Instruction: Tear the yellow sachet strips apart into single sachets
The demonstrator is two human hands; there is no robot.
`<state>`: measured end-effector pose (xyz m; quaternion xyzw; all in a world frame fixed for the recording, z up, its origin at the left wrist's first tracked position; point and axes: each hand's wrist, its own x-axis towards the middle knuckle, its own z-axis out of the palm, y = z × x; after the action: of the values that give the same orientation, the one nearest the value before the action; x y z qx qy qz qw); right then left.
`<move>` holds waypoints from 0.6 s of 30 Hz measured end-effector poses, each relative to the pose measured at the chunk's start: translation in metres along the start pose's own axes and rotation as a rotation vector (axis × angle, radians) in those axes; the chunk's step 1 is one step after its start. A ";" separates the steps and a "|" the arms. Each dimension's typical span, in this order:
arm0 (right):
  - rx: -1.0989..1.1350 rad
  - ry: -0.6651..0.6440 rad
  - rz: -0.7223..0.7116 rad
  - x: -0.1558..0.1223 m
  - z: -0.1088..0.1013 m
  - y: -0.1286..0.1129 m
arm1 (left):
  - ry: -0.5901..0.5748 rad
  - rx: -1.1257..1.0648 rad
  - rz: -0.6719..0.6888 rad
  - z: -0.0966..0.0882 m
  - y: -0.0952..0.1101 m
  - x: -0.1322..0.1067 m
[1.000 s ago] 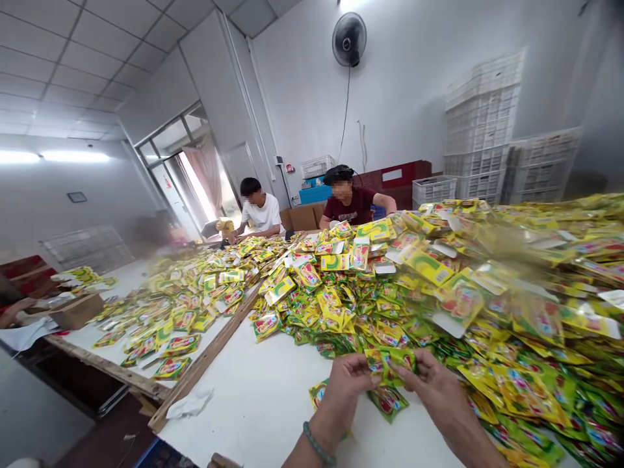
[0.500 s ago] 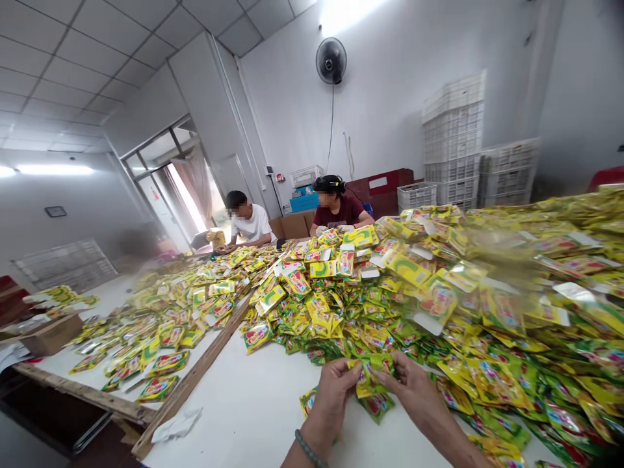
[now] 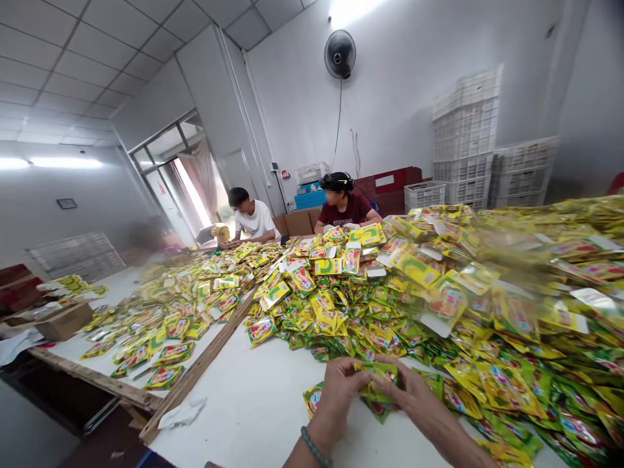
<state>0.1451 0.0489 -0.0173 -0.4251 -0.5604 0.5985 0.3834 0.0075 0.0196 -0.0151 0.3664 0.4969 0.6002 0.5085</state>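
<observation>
Pinching a shiny yellow-green packet (image 3: 386, 371) with left hand (image 3: 340, 393) and right hand (image 3: 410, 393) together, over the white tabletop (image 3: 244, 396), right by a massive messy heap of packets (image 3: 331, 315).

On the bench (image 3: 238, 390), a heap of packets (image 3: 361, 315) lies right of the rail (image 3: 199, 365), other packets (image 3: 175, 327) left; tissue (image 3: 182, 414) by its near end; two people (image 3: 258, 221) behind, crates (image 3: 465, 140) behind right

Head cam looks fwd & down over table (image 3: 234, 390), tilted; hands (image 3: 340, 393) nr., back wall (image 3: 394, 97) far.
</observation>
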 end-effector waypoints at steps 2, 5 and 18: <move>-0.108 -0.050 -0.048 0.001 -0.001 -0.001 | 0.019 0.025 -0.001 0.001 -0.002 0.000; -0.186 -0.091 -0.119 0.004 -0.008 -0.005 | -0.006 0.012 -0.052 -0.002 0.003 0.000; -0.245 -0.006 -0.147 0.000 -0.010 -0.004 | -0.790 1.431 0.147 -0.088 0.054 -0.032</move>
<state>0.1546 0.0526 -0.0135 -0.4244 -0.6601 0.4973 0.3699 -0.0821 -0.0308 0.0188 0.8180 0.5187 -0.0035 0.2486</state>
